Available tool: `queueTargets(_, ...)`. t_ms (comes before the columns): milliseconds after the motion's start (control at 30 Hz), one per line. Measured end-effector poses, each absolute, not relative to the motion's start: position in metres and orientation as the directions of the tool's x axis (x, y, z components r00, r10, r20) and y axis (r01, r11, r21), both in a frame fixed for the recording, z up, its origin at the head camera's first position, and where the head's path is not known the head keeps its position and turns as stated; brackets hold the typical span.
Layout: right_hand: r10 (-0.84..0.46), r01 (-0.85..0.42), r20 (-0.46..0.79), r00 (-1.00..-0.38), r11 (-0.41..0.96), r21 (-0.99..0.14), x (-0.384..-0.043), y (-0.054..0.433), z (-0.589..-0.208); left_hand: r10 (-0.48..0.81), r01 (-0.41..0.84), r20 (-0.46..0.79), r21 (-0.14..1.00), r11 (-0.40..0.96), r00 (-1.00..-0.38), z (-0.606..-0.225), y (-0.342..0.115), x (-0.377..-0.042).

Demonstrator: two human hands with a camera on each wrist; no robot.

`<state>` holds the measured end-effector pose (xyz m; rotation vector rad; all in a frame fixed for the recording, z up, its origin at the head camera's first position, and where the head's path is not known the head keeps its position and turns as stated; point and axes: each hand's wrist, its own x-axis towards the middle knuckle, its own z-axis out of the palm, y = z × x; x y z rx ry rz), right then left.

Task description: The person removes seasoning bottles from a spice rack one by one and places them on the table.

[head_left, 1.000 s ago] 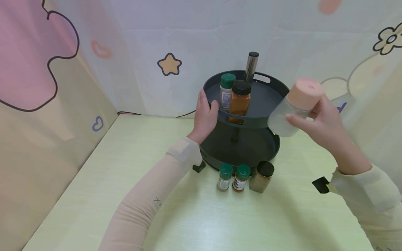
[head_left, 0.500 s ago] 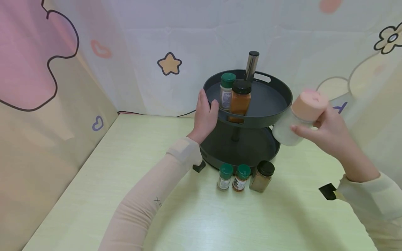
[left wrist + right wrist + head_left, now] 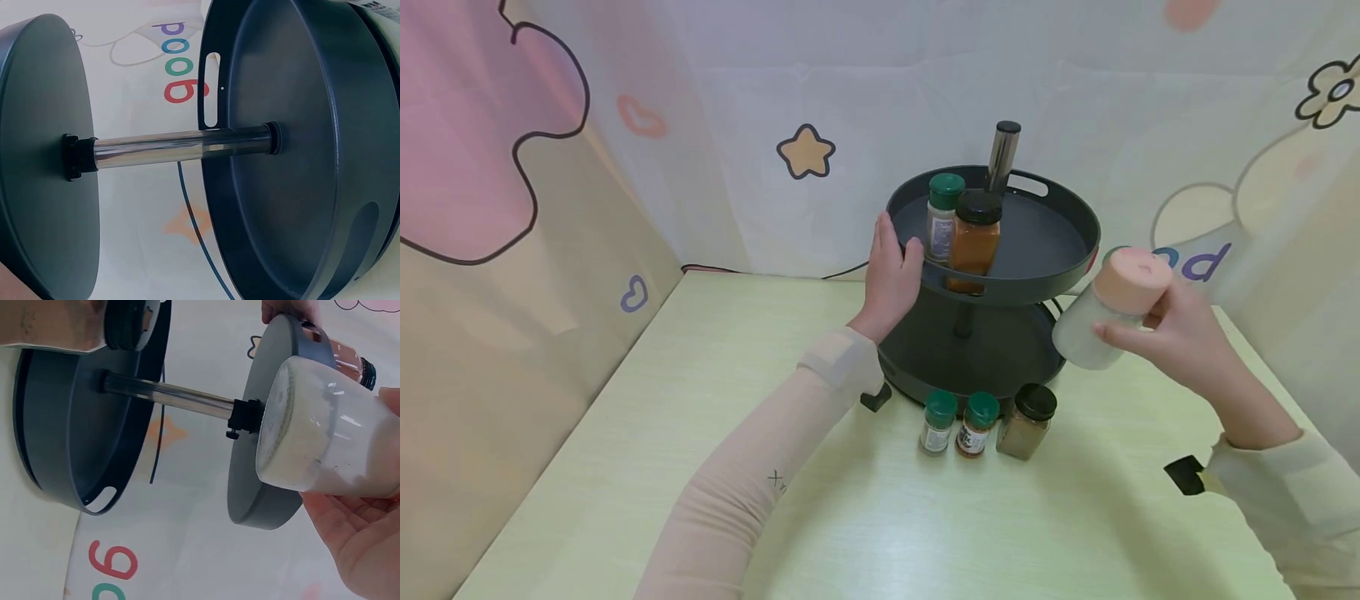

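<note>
My right hand (image 3: pixel 1187 342) grips a clear jar with a pink lid (image 3: pixel 1086 333), tilted in the air just right of a dark two-tier round rack. Pale contents show through that jar in the right wrist view. With fingers looking mostly straight, my left hand (image 3: pixel 891 279) touches the left rim of the upper tray (image 3: pixel 1048 233). On that tray stand a green-lidded spice bottle (image 3: pixel 940 229) and an orange-brown square jar with a black lid (image 3: pixel 973 246). The lower tray (image 3: pixel 1000 354) sits beneath, joined by a metal post (image 3: pixel 175 147).
Two small green-capped bottles, one paler (image 3: pixel 935 433) and one reddish (image 3: pixel 972 435), stand on the table (image 3: pixel 760 350) before the rack. Beside them is a brown square jar (image 3: pixel 1022 433) with a black lid. A patterned cloth (image 3: pixel 730 167) hangs behind.
My right hand has lowered the pink-lidded jar beside the rack, with a small shift to the right. The left hand stays at the upper tray's rim.
</note>
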<state>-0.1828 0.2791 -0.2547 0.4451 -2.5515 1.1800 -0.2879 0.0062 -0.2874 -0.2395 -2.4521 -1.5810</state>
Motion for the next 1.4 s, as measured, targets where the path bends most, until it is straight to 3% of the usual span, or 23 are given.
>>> queueTargets(400, -0.093, -0.236, 0.24, -0.966, 0.688, -0.686, -0.182, 0.292, -0.276, 0.025, 0.26, 0.273, 0.879, 0.401, -0.962, -0.288, 0.006, -0.289)
queueTargets(667, -0.123, -0.254, 0.235, -0.964, 0.682, -0.685, -0.184, 0.303, -0.291, 0.024, 0.261, 0.276, 0.876, 0.405, -0.961, -0.289, 0.006, -0.29)
queueTargets(1400, -0.102, -0.157, 0.121, -0.987, 0.704, -0.692, -0.184, 0.312, -0.319, 0.022, 0.267, 0.282, 0.877, 0.4, -0.959, -0.29, 0.006, -0.289)
